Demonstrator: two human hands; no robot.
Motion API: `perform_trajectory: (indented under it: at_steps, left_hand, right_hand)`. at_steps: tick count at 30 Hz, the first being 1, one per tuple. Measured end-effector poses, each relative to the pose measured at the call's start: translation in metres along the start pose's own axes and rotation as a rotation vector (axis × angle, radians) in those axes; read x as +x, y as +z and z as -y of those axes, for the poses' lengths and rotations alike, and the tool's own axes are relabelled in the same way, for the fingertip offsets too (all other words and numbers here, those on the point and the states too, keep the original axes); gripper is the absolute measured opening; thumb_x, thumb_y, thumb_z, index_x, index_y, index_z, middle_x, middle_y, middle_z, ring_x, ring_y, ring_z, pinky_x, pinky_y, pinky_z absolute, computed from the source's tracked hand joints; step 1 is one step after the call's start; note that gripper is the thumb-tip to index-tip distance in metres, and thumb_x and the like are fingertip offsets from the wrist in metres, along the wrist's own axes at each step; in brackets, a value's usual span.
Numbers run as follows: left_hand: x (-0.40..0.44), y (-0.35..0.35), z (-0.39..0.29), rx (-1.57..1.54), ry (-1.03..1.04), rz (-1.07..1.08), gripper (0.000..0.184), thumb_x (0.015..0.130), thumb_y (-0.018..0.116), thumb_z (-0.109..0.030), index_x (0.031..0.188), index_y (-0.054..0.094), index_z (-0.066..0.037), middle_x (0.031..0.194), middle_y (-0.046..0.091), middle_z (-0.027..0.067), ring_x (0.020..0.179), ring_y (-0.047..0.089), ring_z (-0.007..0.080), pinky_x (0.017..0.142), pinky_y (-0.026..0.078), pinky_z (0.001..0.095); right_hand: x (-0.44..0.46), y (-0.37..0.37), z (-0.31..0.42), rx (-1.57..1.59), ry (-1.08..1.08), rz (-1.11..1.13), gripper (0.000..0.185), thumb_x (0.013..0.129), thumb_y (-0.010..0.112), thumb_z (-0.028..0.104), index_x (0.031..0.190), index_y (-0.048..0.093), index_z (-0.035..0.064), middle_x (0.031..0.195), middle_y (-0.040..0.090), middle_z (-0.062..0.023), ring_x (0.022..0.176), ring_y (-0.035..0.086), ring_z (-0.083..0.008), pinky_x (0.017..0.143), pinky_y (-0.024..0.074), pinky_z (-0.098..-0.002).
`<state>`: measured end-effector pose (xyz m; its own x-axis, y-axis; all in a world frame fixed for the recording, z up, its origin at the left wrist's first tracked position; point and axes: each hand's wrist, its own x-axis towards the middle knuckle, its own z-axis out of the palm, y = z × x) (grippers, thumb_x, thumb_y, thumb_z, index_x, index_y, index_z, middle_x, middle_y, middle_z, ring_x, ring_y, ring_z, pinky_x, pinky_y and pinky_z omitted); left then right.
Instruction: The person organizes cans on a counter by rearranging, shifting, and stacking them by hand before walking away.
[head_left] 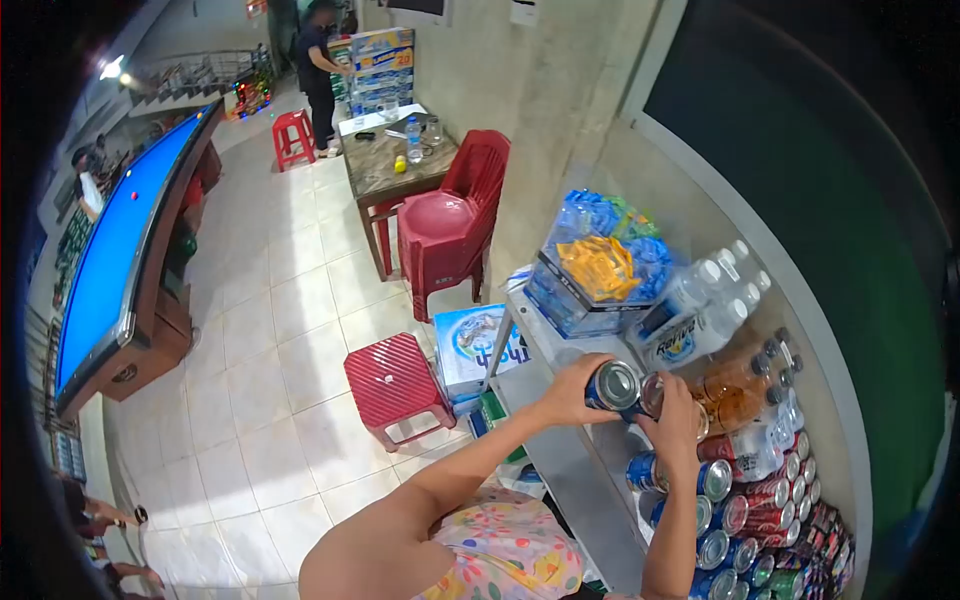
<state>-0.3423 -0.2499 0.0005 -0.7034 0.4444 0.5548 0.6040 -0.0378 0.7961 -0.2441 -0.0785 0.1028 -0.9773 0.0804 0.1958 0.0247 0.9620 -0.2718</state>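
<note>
My left hand is wrapped round a dark blue drink can whose silver top faces me. Right beside it, my right hand closes round a second can, dark with a reddish top, partly covered by my fingers. The two cans stand close together over the metal shelf. Blue drink cans lie near my right forearm with their tops outward. White-capped clear bottles and amber drink bottles are just beyond my hands.
A box of blue and orange packets sits at the shelf's far end. Red cans are stacked at the right. On the floor are a red stool and a blue carton. Farther off are a table, a pool table and a standing person.
</note>
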Motion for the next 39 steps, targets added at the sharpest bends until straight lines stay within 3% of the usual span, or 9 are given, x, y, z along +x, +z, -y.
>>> perform_trajectory:
  at_steps: [2,5,12,15,21,25,28,34,39]
  left_hand:
    - [0.001,-0.004,-0.003,0.014,-0.008,0.015,0.090,0.057,0.085,-0.037,0.129,0.044,-0.002,0.125,0.053,0.0192,0.115,0.052,0.0358,0.098,0.041,0.0421]
    - [-0.001,-0.004,-0.004,0.010,-0.039,0.039,0.092,0.057,0.085,-0.038,0.131,0.043,-0.002,0.126,0.052,0.0198,0.116,0.051,0.0367,0.099,0.040,0.0422]
    - [-0.005,0.017,-0.018,-0.083,-0.123,0.197,0.095,0.059,0.086,-0.039,0.133,0.040,-0.002,0.126,0.053,0.0188,0.117,0.052,0.0344,0.099,0.041,0.0408]
    - [-0.010,0.038,-0.014,-0.145,-0.091,0.281,0.096,0.059,0.086,-0.039,0.134,0.038,-0.004,0.126,0.052,0.0184,0.117,0.052,0.0346,0.098,0.041,0.0409]
    - [-0.009,0.033,-0.027,-0.088,-0.131,0.324,0.098,0.058,0.085,-0.041,0.135,0.036,-0.007,0.125,0.054,0.0177,0.115,0.053,0.0346,0.096,0.043,0.0409]
    - [-0.009,0.034,-0.025,-0.058,-0.139,0.320,0.097,0.058,0.084,-0.044,0.135,0.036,-0.008,0.122,0.055,0.0173,0.112,0.055,0.0356,0.094,0.044,0.0422]
    - [-0.009,0.034,-0.026,-0.048,-0.131,0.304,0.097,0.059,0.084,-0.046,0.135,0.036,-0.009,0.121,0.056,0.0171,0.111,0.056,0.0363,0.093,0.045,0.0430]
    - [-0.010,0.037,-0.025,-0.019,-0.154,0.310,0.096,0.058,0.084,-0.048,0.134,0.038,-0.009,0.120,0.057,0.0180,0.109,0.057,0.0368,0.092,0.045,0.0437]
    - [-0.008,0.034,-0.022,-0.008,-0.120,0.298,0.096,0.058,0.085,-0.047,0.133,0.039,-0.009,0.117,0.058,0.0188,0.107,0.058,0.0376,0.091,0.046,0.0432]
  right_hand:
    - [0.004,0.002,-0.003,-0.009,0.031,0.029,0.074,0.063,0.081,0.013,0.127,0.044,0.0073,0.123,0.051,-0.0158,0.115,0.046,-0.0354,0.090,0.0362,-0.0468]
    - [0.007,0.012,-0.001,-0.216,0.097,-0.105,0.073,0.063,0.080,0.013,0.127,0.045,0.0085,0.120,0.052,-0.0153,0.113,0.048,-0.0332,0.090,0.0356,-0.0477]
    - [0.009,0.010,-0.007,-0.165,0.210,-0.092,0.069,0.065,0.076,0.009,0.127,0.046,0.0115,0.120,0.052,-0.0121,0.111,0.049,-0.0325,0.090,0.0355,-0.0469]
    - [0.001,0.007,-0.023,-0.084,0.157,-0.046,0.069,0.068,0.073,0.004,0.131,0.046,0.0087,0.128,0.049,-0.0155,0.117,0.047,-0.0351,0.096,0.0354,-0.0458]
    - [-0.041,-0.036,0.000,0.143,0.104,-0.188,0.061,0.074,0.066,-0.003,0.131,0.046,0.0026,0.135,0.045,-0.0220,0.124,0.043,-0.0389,0.105,0.0338,-0.0413]
    - [-0.074,-0.053,0.023,0.183,0.291,-0.080,0.063,0.072,0.071,0.002,0.130,0.047,0.0003,0.131,0.048,-0.0216,0.122,0.044,-0.0384,0.103,0.0351,-0.0415]
    - [-0.095,-0.036,0.019,0.165,0.270,-0.009,0.069,0.068,0.075,0.004,0.131,0.046,0.0010,0.134,0.045,-0.0219,0.123,0.043,-0.0389,0.103,0.0343,-0.0415]
    - [-0.103,-0.005,0.019,0.104,0.305,-0.166,0.074,0.066,0.078,0.004,0.132,0.044,0.0033,0.139,0.038,-0.0217,0.126,0.040,-0.0400,0.105,0.0335,-0.0418]
    - [-0.103,0.005,0.013,0.232,0.324,-0.260,0.075,0.064,0.081,0.006,0.130,0.046,0.0031,0.135,0.044,-0.0210,0.124,0.043,-0.0386,0.103,0.0363,-0.0418]
